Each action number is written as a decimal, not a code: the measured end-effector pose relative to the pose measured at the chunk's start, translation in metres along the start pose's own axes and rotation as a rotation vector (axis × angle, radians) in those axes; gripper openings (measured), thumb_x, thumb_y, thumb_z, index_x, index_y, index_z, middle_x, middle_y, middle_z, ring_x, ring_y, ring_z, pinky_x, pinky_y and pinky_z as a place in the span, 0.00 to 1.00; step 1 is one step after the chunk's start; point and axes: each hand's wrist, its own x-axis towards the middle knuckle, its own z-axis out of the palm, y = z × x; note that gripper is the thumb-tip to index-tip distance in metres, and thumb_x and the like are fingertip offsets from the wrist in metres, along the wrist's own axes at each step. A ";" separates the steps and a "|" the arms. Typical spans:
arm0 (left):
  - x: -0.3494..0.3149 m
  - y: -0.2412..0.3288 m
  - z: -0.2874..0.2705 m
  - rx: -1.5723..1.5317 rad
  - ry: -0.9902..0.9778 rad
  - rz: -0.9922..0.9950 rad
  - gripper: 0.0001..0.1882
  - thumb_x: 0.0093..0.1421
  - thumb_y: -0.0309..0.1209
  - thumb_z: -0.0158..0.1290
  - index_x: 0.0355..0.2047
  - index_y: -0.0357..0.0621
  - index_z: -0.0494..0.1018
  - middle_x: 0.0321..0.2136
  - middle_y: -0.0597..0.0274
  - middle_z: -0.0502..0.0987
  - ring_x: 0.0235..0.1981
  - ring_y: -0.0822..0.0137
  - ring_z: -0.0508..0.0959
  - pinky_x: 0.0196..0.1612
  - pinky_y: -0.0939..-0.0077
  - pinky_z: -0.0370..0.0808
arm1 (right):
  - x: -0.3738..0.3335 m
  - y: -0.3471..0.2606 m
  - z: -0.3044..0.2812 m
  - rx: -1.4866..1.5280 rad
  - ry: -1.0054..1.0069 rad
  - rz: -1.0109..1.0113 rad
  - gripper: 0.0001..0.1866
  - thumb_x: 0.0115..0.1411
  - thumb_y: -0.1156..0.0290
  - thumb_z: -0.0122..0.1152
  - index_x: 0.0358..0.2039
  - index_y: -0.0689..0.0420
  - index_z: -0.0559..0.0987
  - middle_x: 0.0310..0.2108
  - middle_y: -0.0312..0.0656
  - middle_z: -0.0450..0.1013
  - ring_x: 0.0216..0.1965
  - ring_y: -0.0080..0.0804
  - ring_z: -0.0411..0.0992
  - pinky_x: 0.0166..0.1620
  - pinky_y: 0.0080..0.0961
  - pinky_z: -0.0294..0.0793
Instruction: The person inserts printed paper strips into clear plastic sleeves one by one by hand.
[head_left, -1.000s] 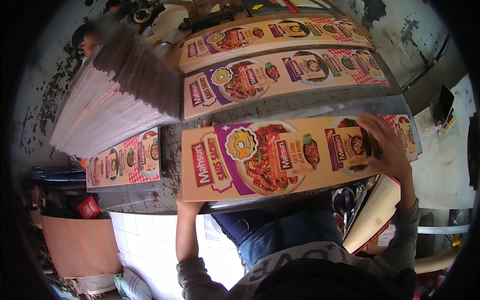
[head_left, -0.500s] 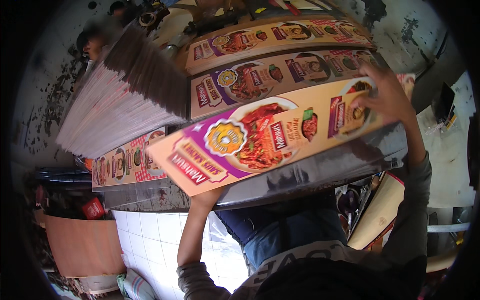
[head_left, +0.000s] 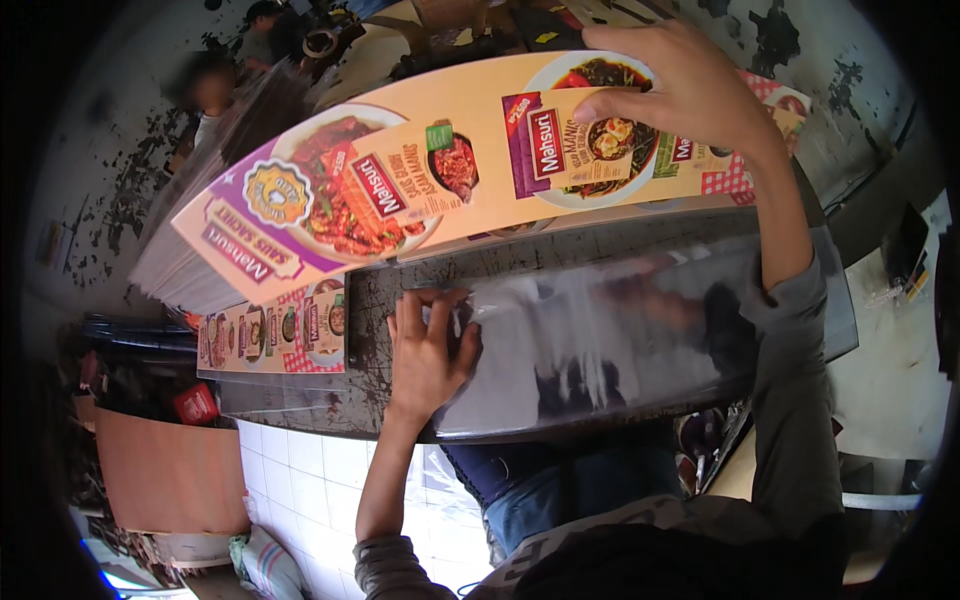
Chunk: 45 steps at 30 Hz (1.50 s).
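Observation:
My right hand point(head_left: 690, 95) grips a long printed cardboard strip point(head_left: 470, 120) by its upper edge, thumb on the front and fingers behind. The strip, tan and purple with pictures of food, is raised and slants down to the left. Below it, a pile of long clear plastic sleeves point(head_left: 600, 340) lies on the dark worn table point(head_left: 372, 290). At the sleeves' left end rests my left hand point(head_left: 428, 355), fingers bent and apart, fingertips on the film. Whether it lifts any film I cannot tell.
Behind the strip's left end leans a tall stack of plastic-covered pieces point(head_left: 170, 265). Similar printed strips point(head_left: 270, 335) lie at the table's left. A brown board-like piece point(head_left: 165, 470) and a striped sack point(head_left: 275, 570) are on the floor side. Blurred people sit at the far left.
My left hand has let go of the strip and moved onto the sleeves' left end. My right hand has carried the strip up, away and leftward, uncovering the sleeves.

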 end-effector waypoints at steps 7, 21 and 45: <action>-0.003 -0.001 0.004 0.136 0.189 0.115 0.10 0.48 0.24 0.56 0.32 0.50 0.71 0.30 0.67 0.71 0.34 0.63 0.70 0.42 0.65 0.60 | 0.004 -0.016 -0.011 -0.021 -0.170 0.178 0.17 0.54 0.55 0.62 0.29 0.56 0.73 0.16 0.42 0.72 0.16 0.31 0.67 0.23 0.33 0.63; -0.018 -0.004 -0.005 -0.020 0.312 0.592 0.08 0.54 0.22 0.51 0.28 0.47 0.62 0.24 0.70 0.78 0.36 0.68 0.78 0.52 0.55 0.61 | -0.002 -0.065 0.035 0.094 0.222 0.051 0.20 0.44 0.55 0.67 0.29 0.58 0.77 0.13 0.44 0.70 0.19 0.44 0.73 0.24 0.37 0.70; -0.023 -0.014 -0.012 -0.550 0.099 -0.444 0.17 0.62 0.22 0.43 0.52 0.39 0.61 0.27 0.59 0.76 0.29 0.76 0.74 0.35 0.83 0.68 | -0.127 0.066 0.002 0.275 -0.273 0.316 0.21 0.45 0.64 0.67 0.32 0.65 0.71 0.25 0.39 0.66 0.29 0.25 0.63 0.34 0.23 0.64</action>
